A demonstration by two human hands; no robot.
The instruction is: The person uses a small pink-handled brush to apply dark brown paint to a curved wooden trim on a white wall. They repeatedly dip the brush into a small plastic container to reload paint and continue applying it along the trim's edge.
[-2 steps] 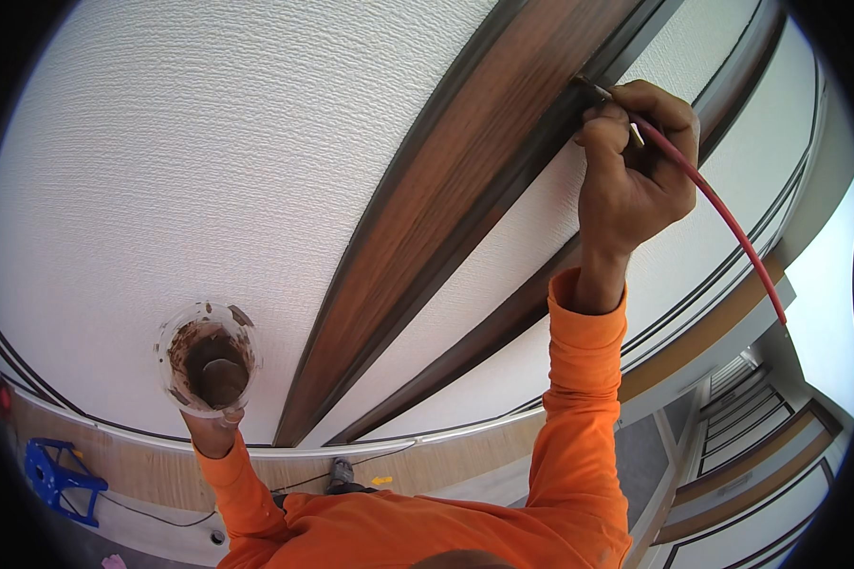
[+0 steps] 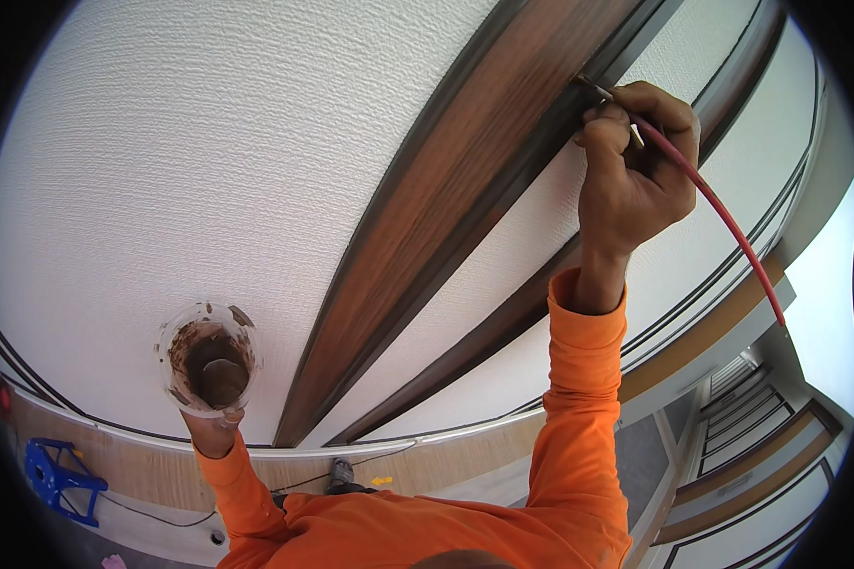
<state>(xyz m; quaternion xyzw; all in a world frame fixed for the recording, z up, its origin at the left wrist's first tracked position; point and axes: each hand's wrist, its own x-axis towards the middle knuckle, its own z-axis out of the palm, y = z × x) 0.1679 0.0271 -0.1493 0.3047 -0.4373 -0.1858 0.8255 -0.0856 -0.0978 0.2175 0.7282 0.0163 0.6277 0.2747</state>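
Observation:
A slim paintbrush (image 2: 716, 204) with a long red handle is pinched in the fingers of my right hand (image 2: 631, 180). Its tip touches the dark edge strip beside the brown wood-grain panel (image 2: 465, 171) at the upper right. Low on the left, my left hand (image 2: 216, 431) holds up a clear plastic cup (image 2: 251, 337) from beneath; most of its fingers are hidden by the cup. Brown paint (image 2: 216, 375) lies inside, and smears of it mark the cup's wall and rim.
A white textured wall (image 2: 209, 161) fills most of the view. A narrower dark strip (image 2: 446, 365) runs beside the wide panel. Below the wall, a blue plastic stool (image 2: 52, 474) stands on the floor at the lower left, near a thin dark cable (image 2: 152, 517).

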